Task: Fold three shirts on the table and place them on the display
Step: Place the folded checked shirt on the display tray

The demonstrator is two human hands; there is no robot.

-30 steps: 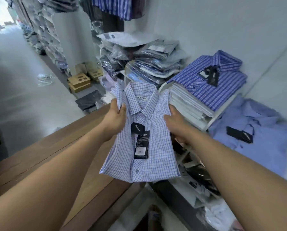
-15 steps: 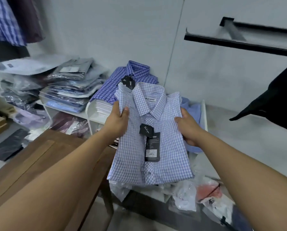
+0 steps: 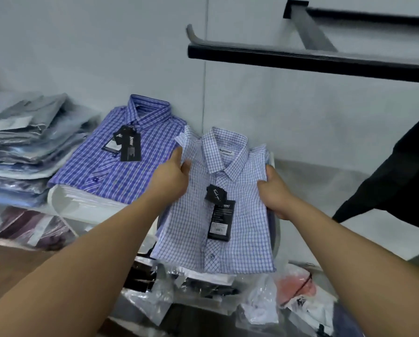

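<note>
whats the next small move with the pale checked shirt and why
Probably lower the folded pale blue checked shirt flat onto the white display shelf, beside the darker blue plaid shirt: the left hand and right hand grip its sides and it hangs folded over that spot.

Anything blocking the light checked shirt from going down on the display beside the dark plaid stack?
Nothing visible. The left hand and right hand hold the folded light blue checked shirt by its sides, right of the dark blue plaid shirt stack. The black wall rail hangs above. The spot under the shirt is hidden.
</note>
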